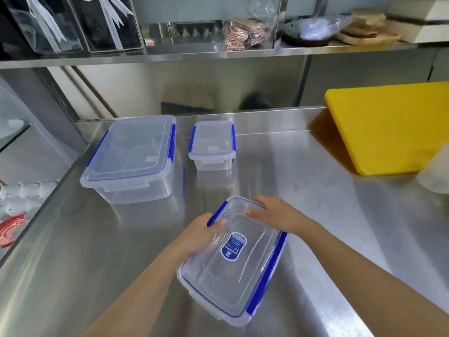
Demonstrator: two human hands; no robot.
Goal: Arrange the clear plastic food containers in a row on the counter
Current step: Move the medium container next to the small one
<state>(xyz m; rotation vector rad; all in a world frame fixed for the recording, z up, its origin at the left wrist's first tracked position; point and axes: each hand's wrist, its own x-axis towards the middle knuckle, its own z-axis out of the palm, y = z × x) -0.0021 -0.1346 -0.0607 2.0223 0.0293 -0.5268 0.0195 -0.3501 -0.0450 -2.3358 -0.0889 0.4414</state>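
Observation:
Three clear plastic containers with blue clips are on the steel counter (303,190). A large container (131,154) stands at the back left. To its right is a small container (212,144). Nearest me, a medium container (230,276) with a blue oval label on its lid sits at an angle. My left hand (201,235) grips its left far corner, thumb on the lid. On its far right edge rests my right hand (272,214), fingers spread over the lid.
A yellow cutting board (388,127) lies at the back right, with a blurred white object (435,176) in front of it. A steel shelf (218,54) above holds bags and boxes. The counter's left edge drops to a lower area with white and red items (14,215).

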